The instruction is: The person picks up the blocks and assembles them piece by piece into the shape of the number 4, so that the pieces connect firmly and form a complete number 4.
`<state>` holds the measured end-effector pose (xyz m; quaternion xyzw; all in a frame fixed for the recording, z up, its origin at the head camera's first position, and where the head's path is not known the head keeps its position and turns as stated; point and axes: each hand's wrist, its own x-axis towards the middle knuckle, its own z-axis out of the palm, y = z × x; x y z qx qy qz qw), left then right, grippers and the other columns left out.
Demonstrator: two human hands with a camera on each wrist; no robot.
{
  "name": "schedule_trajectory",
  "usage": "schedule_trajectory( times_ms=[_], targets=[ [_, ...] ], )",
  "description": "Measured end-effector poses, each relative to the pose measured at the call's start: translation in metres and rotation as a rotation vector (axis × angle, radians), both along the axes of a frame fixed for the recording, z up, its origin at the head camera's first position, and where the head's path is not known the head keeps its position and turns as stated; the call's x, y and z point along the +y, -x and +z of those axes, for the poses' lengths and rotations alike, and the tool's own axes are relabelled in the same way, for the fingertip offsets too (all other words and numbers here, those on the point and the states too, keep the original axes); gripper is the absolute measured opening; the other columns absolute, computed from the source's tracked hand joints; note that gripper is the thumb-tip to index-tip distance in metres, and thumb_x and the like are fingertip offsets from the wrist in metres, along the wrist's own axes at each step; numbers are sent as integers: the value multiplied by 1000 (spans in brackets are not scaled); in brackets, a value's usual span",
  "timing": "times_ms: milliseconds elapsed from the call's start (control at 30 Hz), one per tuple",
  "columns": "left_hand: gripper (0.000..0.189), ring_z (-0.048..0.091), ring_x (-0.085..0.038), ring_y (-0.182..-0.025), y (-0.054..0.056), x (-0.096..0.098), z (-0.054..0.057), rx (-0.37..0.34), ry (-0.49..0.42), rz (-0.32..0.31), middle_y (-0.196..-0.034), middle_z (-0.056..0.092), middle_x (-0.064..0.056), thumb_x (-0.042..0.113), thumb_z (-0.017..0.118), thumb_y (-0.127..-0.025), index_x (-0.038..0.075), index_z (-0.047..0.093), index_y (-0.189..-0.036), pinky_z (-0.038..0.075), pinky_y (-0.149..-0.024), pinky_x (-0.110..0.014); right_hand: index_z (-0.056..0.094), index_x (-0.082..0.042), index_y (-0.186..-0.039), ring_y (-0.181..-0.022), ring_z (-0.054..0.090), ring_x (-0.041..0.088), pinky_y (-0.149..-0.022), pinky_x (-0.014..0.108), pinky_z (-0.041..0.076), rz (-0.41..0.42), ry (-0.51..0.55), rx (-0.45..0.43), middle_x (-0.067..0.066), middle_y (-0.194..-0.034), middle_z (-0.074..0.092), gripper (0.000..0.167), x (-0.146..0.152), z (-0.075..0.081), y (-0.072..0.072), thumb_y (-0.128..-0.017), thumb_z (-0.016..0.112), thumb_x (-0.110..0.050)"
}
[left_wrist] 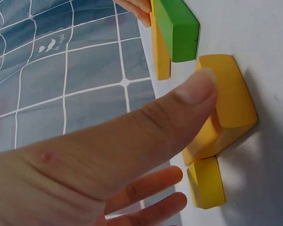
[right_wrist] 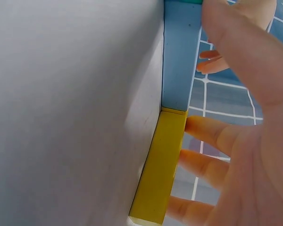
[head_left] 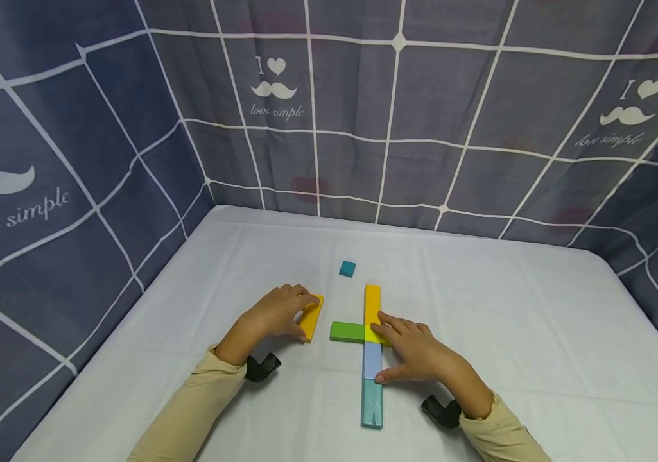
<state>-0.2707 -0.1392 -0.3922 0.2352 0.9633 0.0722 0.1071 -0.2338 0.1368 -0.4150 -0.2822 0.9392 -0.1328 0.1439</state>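
Observation:
My left hand (head_left: pixel 282 311) holds an orange-yellow block (head_left: pixel 312 319) flat on the table, left of a cross-like row of blocks. In the left wrist view its thumb presses on that block, and a smaller-looking yellow block (left_wrist: pixel 207 183) shows beyond. My right hand (head_left: pixel 415 353) rests along the row's right side, fingers spread. Its fingertips touch the long yellow block (right_wrist: pixel 160 165), and the thumb lies by the joint between the light blue block (head_left: pixel 372 360) and the teal block (head_left: pixel 372 404). A green block (head_left: pixel 347 332) sticks out left; a piece on the right is mostly hidden.
A small blue-teal block (head_left: pixel 348 269) lies apart, beyond the row. White cloth (head_left: pixel 496 308) covers the table. Grey grid-patterned curtains (head_left: pixel 346 115) stand around its back and sides. A dark wrist device (head_left: pixel 262 367) is near each hand.

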Motion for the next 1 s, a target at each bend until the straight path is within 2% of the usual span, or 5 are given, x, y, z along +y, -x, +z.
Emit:
schedule_trajectory(
  times_ms=[800,1000],
  targets=[
    [64,48,-25,-111,3,0,-4,-19,-38,7,-125,54,-7,30,80,-67,14,55,-125,38,-95,-40,38,-14,-138,-134,27,33,-100,57,25,2,1,-2,9,-150,25,90,0,1,0,-67,67,-62],
    [53,51,-25,-106,4,-1,-6,26,-75,-8,-120,56,-8,26,74,-74,10,57,-122,41,-92,-38,38,-14,-138,-134,27,33,-100,57,25,8,7,1,9,-150,25,90,0,2,0,-68,67,-62]
  ],
)
